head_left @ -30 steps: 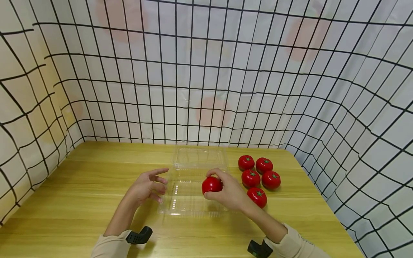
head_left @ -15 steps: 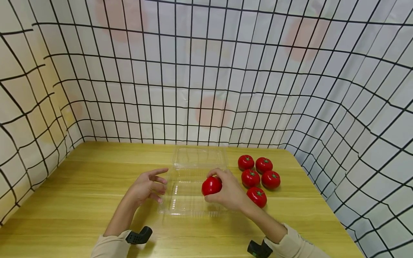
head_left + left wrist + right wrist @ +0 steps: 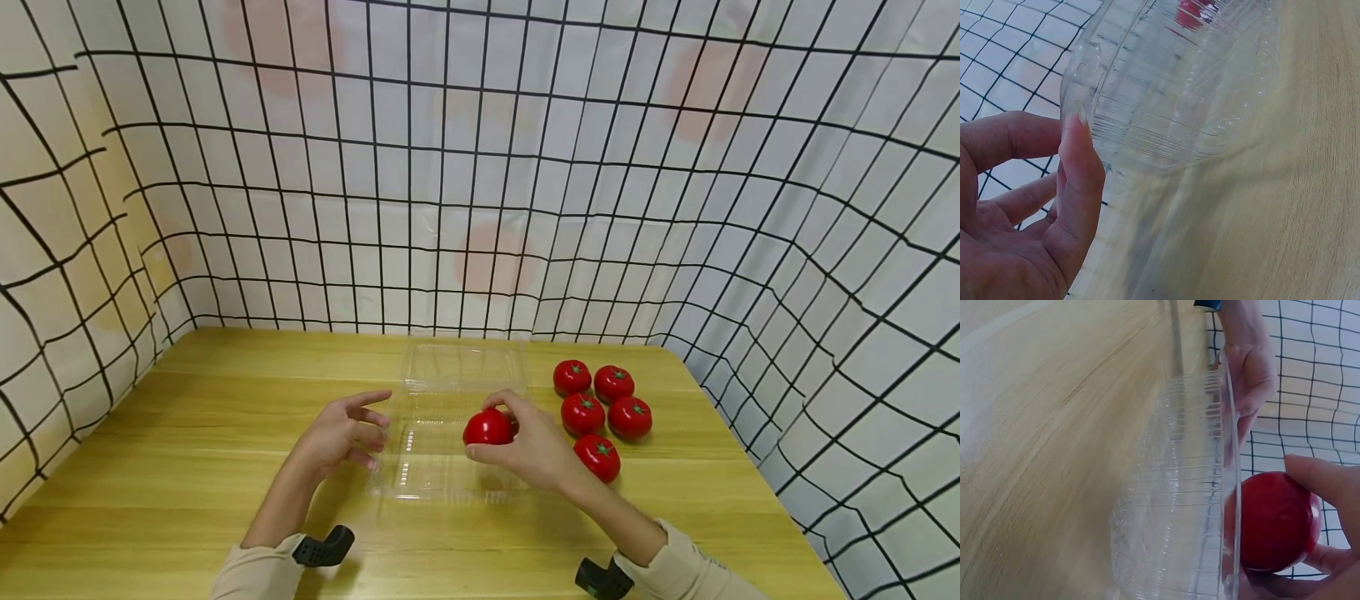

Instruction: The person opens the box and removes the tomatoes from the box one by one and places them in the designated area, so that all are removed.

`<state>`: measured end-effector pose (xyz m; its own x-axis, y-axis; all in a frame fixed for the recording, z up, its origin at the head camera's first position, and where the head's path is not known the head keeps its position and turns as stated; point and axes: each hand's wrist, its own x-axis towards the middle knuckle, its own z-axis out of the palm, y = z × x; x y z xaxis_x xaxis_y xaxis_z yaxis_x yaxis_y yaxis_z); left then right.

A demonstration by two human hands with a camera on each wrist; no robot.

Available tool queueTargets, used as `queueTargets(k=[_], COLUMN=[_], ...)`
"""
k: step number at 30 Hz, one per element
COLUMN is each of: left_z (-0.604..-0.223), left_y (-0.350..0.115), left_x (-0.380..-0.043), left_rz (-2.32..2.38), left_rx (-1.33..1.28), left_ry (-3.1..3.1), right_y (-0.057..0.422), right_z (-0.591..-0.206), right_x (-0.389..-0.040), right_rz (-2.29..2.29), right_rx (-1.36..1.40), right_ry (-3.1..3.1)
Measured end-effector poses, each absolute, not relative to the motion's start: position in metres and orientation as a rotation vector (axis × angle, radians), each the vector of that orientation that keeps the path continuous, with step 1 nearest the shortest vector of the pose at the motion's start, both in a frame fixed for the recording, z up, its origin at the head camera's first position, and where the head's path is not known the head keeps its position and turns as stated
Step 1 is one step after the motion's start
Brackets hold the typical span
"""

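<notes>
In the head view, my right hand (image 3: 532, 442) grips a shiny red tomato (image 3: 487, 427) between thumb and fingers, over the right half of a clear plastic clamshell box (image 3: 442, 479). The right wrist view places this tomato (image 3: 1275, 522) at the level of the box rim (image 3: 1230, 481), above the base. My left hand (image 3: 341, 435) is at the box's left side, its fingers spread and loosely bent. Seen from the left wrist, a fingertip (image 3: 1075, 128) touches the clear rim. The box lid (image 3: 465, 367) lies folded back, away from me.
Several red tomatoes (image 3: 582, 415) with green stem tops stand grouped right of the box, the closest one (image 3: 597, 458) near my right wrist. The wooden table (image 3: 187, 467) ends at a white grid-patterned curtain (image 3: 360, 208) on the back and sides.
The tomato in my right hand has shifted slightly left, and the fingers have adjusted around it. My left hand and the box look unmoved.
</notes>
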<state>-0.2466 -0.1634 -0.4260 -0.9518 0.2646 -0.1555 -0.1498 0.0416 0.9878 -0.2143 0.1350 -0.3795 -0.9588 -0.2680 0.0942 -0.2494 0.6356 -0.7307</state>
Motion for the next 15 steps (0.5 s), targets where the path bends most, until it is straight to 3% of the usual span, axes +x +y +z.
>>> queueTargets(k=[15], left_z=[-0.427], left_y=[-0.1638], left_x=[-0.2474], left_rz=[1.982], left_rx=[0.121], left_ry=[2.035], right_y=[0.1354], right_z=[-0.38], right_x=[-0.2136], right_rz=[-1.421], right_rx=[-0.351], right_ry=[2.766])
